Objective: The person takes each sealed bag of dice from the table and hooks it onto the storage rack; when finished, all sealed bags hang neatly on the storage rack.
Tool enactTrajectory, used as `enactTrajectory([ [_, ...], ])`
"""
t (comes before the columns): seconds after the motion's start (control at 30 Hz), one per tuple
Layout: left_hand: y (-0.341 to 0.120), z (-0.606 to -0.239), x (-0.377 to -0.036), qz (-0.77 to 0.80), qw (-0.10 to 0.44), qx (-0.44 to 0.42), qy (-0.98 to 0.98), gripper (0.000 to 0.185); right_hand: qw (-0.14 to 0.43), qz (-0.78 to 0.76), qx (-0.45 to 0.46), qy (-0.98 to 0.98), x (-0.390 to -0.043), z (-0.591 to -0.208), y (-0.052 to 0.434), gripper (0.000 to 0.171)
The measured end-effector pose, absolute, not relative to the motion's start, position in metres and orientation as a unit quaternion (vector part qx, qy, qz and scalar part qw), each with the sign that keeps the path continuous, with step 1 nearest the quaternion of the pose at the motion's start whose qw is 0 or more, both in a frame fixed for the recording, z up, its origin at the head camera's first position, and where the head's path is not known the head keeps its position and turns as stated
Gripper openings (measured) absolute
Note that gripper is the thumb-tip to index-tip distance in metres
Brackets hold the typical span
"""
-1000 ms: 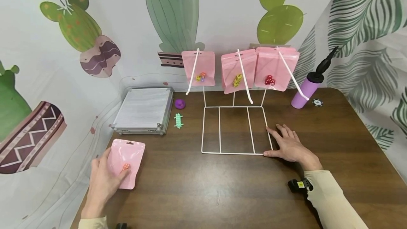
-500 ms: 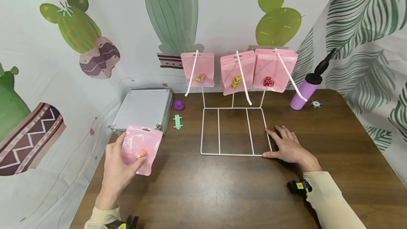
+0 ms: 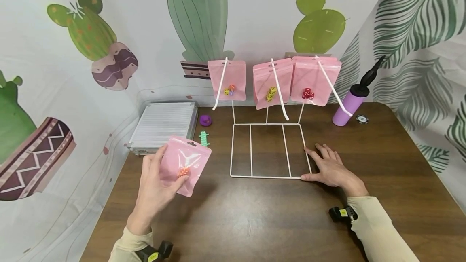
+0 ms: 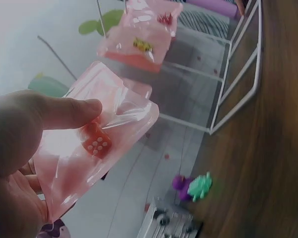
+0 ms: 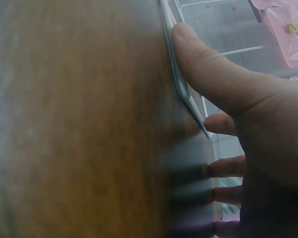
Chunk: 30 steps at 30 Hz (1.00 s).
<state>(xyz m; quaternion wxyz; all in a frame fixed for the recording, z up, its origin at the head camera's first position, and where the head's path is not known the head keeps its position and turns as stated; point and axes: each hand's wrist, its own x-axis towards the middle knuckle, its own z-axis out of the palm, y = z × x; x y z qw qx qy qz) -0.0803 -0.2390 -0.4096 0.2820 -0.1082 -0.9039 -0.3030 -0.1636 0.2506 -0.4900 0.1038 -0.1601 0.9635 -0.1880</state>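
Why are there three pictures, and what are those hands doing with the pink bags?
They show one moment, seen by three cameras a person wears. The big picture comes from a camera on the head, looking down at a brown table. The other two come from cameras on the wrists.

The left hand has a pink bag in its grip, lifted off the table. Inside is a small orange die; the thumb presses the bag just above it.

The right hand lies flat on the table, touching the corner of a white wire rack. Three more pink bags hang on that rack.

Also on the table: a silver case, a purple pump, a little green toy and a small purple toy.
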Motion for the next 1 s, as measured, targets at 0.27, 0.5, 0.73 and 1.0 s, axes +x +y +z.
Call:
enactTrajectory([
  [0.27, -0.212, -0.397, -0.079, -0.338, 0.275, -0.136, -0.89, 0.101, 0.103, -0.187, -0.162, 0.963, -0.163, -0.489, 0.253, 0.1],
  [0.5, -0.182, -0.381, -0.088, -0.38, 0.331, -0.187, -0.843, 0.099, 0.102, -0.186, -0.164, 0.964, -0.163, -0.489, 0.254, 0.1],
  [0.73, -0.159, -0.365, -0.095, -0.423, 0.358, -0.187, -0.811, 0.099, 0.105, -0.186, -0.165, 0.963, -0.164, -0.491, 0.253, 0.1],
  [1.0, -0.143, -0.357, -0.106, -0.462, 0.375, -0.162, -0.787, 0.101, 0.105, -0.187, -0.164, 0.963, -0.163, -0.49, 0.251, 0.099],
])
